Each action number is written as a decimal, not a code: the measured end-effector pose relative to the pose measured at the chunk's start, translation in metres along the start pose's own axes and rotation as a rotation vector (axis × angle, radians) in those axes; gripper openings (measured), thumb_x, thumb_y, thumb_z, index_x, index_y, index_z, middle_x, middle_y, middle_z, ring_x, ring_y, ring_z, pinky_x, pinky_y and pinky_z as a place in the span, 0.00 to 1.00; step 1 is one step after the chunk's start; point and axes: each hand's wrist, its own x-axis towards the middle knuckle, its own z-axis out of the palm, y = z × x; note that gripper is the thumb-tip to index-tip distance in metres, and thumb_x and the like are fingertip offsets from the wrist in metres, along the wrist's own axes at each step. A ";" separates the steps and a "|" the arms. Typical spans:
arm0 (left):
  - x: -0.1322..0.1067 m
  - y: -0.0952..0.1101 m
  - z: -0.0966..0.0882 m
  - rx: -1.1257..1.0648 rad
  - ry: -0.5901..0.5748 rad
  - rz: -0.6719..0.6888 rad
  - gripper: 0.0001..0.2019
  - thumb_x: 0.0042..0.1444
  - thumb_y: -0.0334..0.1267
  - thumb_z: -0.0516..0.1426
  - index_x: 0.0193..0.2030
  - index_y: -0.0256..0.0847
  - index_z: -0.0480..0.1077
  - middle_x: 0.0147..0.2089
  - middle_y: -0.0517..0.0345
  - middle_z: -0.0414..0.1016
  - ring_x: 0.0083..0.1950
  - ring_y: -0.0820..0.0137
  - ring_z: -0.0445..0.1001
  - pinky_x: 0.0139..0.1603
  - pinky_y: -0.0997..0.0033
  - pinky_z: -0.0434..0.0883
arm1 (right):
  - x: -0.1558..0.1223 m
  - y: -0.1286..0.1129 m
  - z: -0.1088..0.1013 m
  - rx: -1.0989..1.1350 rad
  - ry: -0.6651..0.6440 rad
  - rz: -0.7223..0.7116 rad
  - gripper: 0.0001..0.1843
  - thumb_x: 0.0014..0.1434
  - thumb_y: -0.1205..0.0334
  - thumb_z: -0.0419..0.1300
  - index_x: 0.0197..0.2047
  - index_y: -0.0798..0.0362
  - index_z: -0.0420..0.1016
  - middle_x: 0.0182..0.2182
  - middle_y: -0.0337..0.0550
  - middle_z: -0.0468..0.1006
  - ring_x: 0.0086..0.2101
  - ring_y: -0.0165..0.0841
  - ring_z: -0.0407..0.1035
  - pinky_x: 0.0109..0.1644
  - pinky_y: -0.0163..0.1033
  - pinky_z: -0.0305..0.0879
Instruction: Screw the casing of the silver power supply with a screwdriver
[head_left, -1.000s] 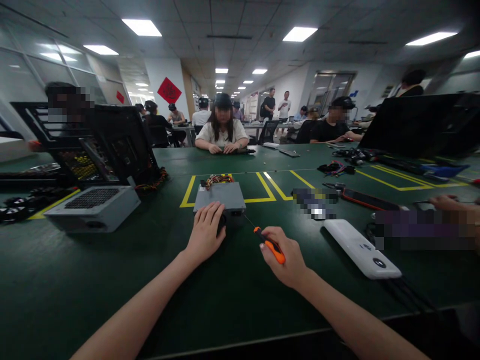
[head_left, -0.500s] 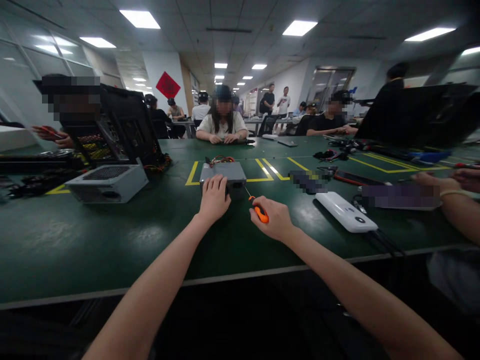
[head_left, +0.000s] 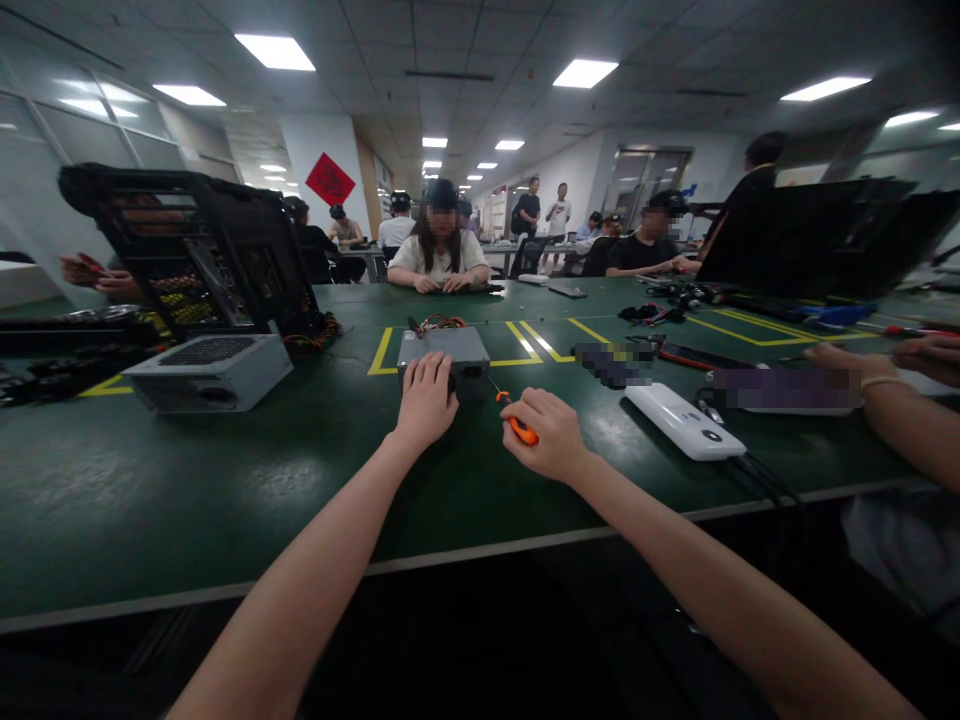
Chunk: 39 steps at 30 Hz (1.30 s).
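The screwdriver (head_left: 523, 432) my right hand (head_left: 551, 430) grips may slip if my left hand (head_left: 427, 398), open against the power supply (head_left: 466, 346), braces loosely.

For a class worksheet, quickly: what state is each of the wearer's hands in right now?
Left hand: open, resting on the metal box.
Right hand: closed around the screwdriver.

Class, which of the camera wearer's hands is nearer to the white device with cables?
Right. The right hand, gripping an orange screwdriver, is left of the white device; the left hand is farther left, on the grey metal box.
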 end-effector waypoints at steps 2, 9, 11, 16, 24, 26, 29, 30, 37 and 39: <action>-0.001 0.000 0.001 0.004 -0.002 0.000 0.26 0.52 0.33 0.49 0.59 0.33 0.53 0.61 0.43 0.57 0.63 0.58 0.53 0.64 0.52 0.48 | 0.001 -0.001 -0.001 -0.017 -0.003 -0.029 0.08 0.55 0.61 0.51 0.30 0.53 0.69 0.28 0.43 0.68 0.31 0.32 0.62 0.36 0.37 0.57; -0.008 0.000 -0.003 -0.023 -0.011 0.013 0.28 0.52 0.33 0.49 0.61 0.35 0.51 0.62 0.44 0.55 0.64 0.59 0.50 0.64 0.53 0.49 | -0.003 -0.003 0.004 0.046 -0.020 0.147 0.13 0.58 0.57 0.49 0.42 0.55 0.65 0.26 0.39 0.70 0.25 0.29 0.63 0.30 0.34 0.55; -0.010 -0.001 -0.006 -0.036 -0.021 0.007 0.27 0.53 0.32 0.49 0.61 0.36 0.52 0.62 0.46 0.55 0.65 0.61 0.50 0.64 0.54 0.48 | -0.003 -0.003 0.006 -0.008 -0.033 0.017 0.10 0.56 0.59 0.50 0.37 0.54 0.67 0.27 0.41 0.69 0.27 0.30 0.62 0.32 0.35 0.55; -0.012 -0.001 -0.009 -0.019 -0.057 0.005 0.20 0.54 0.32 0.48 0.55 0.41 0.60 0.63 0.50 0.53 0.65 0.62 0.47 0.64 0.55 0.48 | 0.000 -0.005 0.006 -0.054 -0.051 -0.115 0.08 0.53 0.60 0.52 0.31 0.53 0.70 0.29 0.44 0.67 0.30 0.32 0.60 0.35 0.37 0.55; -0.016 0.001 -0.007 0.040 -0.092 0.068 0.20 0.54 0.33 0.51 0.55 0.51 0.63 0.66 0.49 0.43 0.67 0.55 0.42 0.61 0.48 0.47 | -0.003 -0.003 0.009 -0.001 -0.046 0.005 0.10 0.54 0.60 0.51 0.38 0.54 0.67 0.27 0.41 0.69 0.28 0.30 0.63 0.32 0.35 0.56; -0.016 0.003 -0.007 0.047 -0.101 0.066 0.22 0.54 0.32 0.51 0.56 0.53 0.62 0.67 0.50 0.42 0.67 0.54 0.40 0.60 0.47 0.47 | -0.002 -0.004 0.009 -0.054 -0.076 -0.092 0.07 0.53 0.61 0.52 0.33 0.53 0.69 0.28 0.43 0.67 0.30 0.31 0.61 0.34 0.36 0.55; -0.016 0.007 -0.007 0.053 -0.115 0.045 0.22 0.55 0.32 0.50 0.56 0.56 0.61 0.67 0.50 0.41 0.67 0.52 0.39 0.60 0.45 0.47 | 0.000 -0.006 0.008 -0.063 -0.063 -0.093 0.10 0.55 0.58 0.51 0.31 0.53 0.69 0.29 0.43 0.65 0.30 0.31 0.59 0.34 0.36 0.55; -0.016 0.008 -0.006 0.053 -0.117 0.032 0.22 0.55 0.33 0.50 0.56 0.56 0.61 0.67 0.49 0.40 0.67 0.52 0.38 0.59 0.45 0.47 | 0.001 -0.006 0.008 -0.051 -0.049 -0.075 0.11 0.56 0.57 0.51 0.32 0.54 0.69 0.29 0.43 0.65 0.30 0.31 0.59 0.35 0.36 0.55; -0.014 0.020 0.000 0.019 -0.109 -0.093 0.23 0.55 0.36 0.50 0.58 0.57 0.58 0.67 0.49 0.39 0.67 0.51 0.36 0.57 0.40 0.49 | 0.001 -0.006 0.008 -0.041 -0.031 -0.039 0.13 0.57 0.54 0.50 0.37 0.54 0.68 0.30 0.44 0.68 0.31 0.32 0.62 0.35 0.36 0.57; -0.014 0.022 0.001 0.008 -0.103 -0.112 0.23 0.54 0.36 0.51 0.57 0.57 0.59 0.66 0.49 0.38 0.67 0.51 0.35 0.57 0.40 0.49 | 0.001 -0.007 0.008 -0.009 -0.019 0.014 0.14 0.57 0.54 0.50 0.39 0.54 0.66 0.30 0.44 0.70 0.31 0.32 0.64 0.34 0.36 0.58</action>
